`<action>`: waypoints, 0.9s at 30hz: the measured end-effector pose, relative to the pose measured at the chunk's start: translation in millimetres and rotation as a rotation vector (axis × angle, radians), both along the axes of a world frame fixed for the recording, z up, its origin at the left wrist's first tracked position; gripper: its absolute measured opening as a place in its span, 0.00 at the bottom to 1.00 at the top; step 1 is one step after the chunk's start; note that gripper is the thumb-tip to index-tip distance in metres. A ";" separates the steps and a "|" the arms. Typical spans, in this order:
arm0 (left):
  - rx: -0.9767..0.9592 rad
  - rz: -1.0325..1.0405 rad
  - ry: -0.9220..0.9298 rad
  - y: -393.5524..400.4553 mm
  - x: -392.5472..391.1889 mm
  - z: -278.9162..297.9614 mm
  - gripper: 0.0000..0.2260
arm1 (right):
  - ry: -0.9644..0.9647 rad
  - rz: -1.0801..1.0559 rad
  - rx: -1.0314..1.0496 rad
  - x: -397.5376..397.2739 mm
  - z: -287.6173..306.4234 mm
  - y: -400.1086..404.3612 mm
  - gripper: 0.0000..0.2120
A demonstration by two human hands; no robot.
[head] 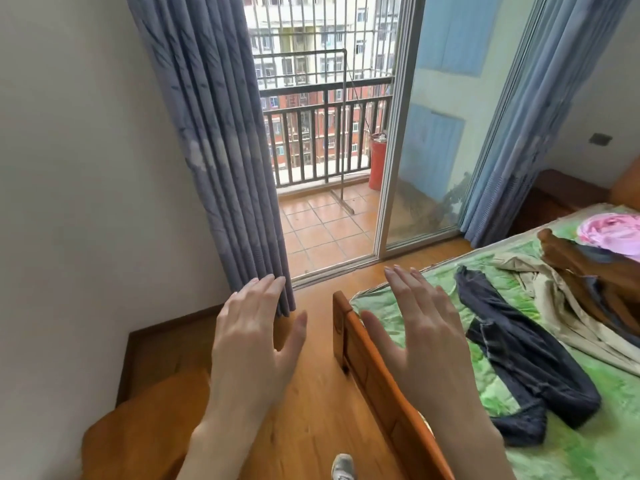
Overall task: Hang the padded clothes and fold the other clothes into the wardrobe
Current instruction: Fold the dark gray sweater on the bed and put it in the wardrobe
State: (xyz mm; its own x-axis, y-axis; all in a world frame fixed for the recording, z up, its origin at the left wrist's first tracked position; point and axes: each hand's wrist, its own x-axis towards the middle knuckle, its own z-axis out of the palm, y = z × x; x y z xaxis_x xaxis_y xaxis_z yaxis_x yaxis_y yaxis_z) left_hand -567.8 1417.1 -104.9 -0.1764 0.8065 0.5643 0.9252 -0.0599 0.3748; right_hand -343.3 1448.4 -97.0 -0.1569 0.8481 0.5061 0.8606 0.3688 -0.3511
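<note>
Bedroom, wood floor (pixel 311 410). Left hand (pixel 249 344) and right hand (pixel 422 341) — both flat, fingers spread, holding nothing, raised beside the bed (pixel 571 455), likely ready to reach. On the bed: jeans (pixel 526 362), beige garment (pixel 561 306), brown garment (pixel 588 268) — loose, unfolded. Wardrobe not in view.

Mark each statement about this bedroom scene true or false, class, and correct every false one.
1. Both hands are empty, fingers spread. True: the left hand and right hand hold nothing.
2. The dark navy denim jeans lie on the green floral bedsheet. True.
3. The beige padded jacket hangs on the balcony railing. False: it lies crumpled on the bed, beside the jeans.
4. The red plastic bucket stands on the bed. False: it stands on the balcony, beyond the sliding glass door.
5. The blue-grey pleated curtain hangs left of the doorway. True.
</note>
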 end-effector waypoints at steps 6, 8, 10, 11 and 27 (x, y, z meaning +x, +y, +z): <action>-0.020 -0.081 0.051 126.9 1.2 9.6 0.28 | 0.051 -0.048 -0.018 1.4 6.6 123.9 0.33; -0.038 -0.089 0.064 167.0 -0.1 14.3 0.28 | 0.076 -0.038 -0.014 1.8 10.3 165.0 0.33; -0.033 -0.086 0.080 205.7 -1.9 17.0 0.28 | 0.098 -0.035 -0.002 0.3 11.3 204.0 0.33; -0.027 -0.086 0.084 223.3 -2.7 17.8 0.27 | 0.101 -0.035 0.002 -1.3 10.8 221.5 0.33; -0.043 -0.067 0.073 437.3 -46.4 4.1 0.26 | 0.014 -0.012 -0.053 -50.4 1.3 432.4 0.35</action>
State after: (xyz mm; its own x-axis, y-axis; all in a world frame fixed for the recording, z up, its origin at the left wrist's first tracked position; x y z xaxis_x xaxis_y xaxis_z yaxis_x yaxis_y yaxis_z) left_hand -614.1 1854.4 -100.9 -0.0805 0.8389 0.5383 0.9446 -0.1081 0.3098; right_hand -393.7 1880.9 -95.7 -0.1401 0.8755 0.4625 0.8595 0.3395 -0.3821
